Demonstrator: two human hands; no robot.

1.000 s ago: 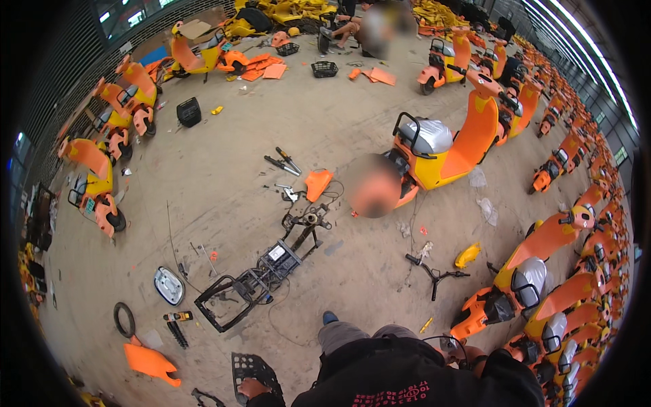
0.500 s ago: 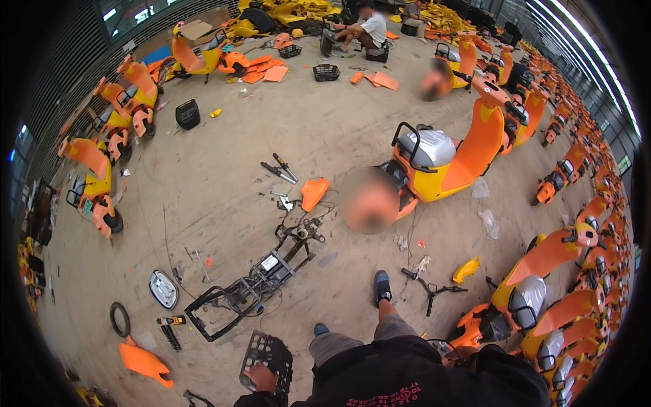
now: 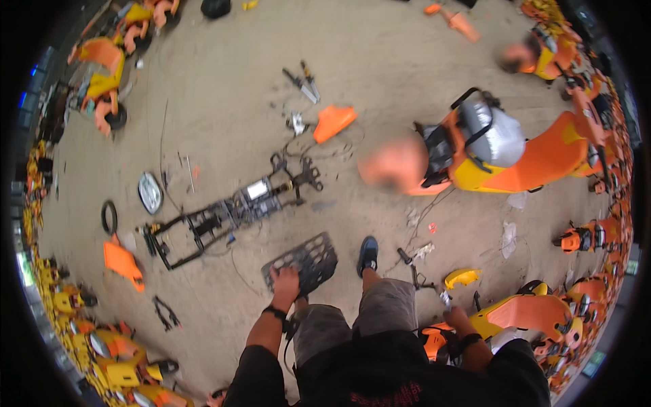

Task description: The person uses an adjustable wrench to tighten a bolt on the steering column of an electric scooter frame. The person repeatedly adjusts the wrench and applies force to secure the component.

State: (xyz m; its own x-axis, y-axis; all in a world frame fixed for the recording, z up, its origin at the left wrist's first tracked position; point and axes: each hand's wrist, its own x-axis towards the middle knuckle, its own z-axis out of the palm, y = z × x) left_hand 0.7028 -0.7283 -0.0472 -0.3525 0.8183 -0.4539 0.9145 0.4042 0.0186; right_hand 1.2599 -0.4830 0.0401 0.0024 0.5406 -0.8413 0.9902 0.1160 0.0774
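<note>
My left hand (image 3: 285, 279) is closed on the edge of a black plastic basket (image 3: 316, 256) with large holes in its wall. I carry it in front of my legs, above the floor. Off to the right, my right hand (image 3: 458, 317) looks curled, beside the scooters; a small pale, silvery thing (image 3: 445, 297) shows at its fingers, too blurred to name. Ahead of the basket lies a bare black scooter frame (image 3: 234, 214). A handlebar (image 3: 415, 270) rests on the floor near my right foot, next to a yellow curved panel (image 3: 462, 278).
An orange and yellow scooter (image 3: 498, 152) stands ahead on the right; more scooters (image 3: 536, 315) crowd the right side. Two fork legs (image 3: 302, 83), an orange panel (image 3: 334, 123), a silver oval part (image 3: 150, 192), a tire (image 3: 109, 217) and an orange fender (image 3: 123, 263) lie about the floor.
The view has tilted downward and turned. The basket has moved from my left side to in front of my legs, still in my left hand. My right hand has come into view.
</note>
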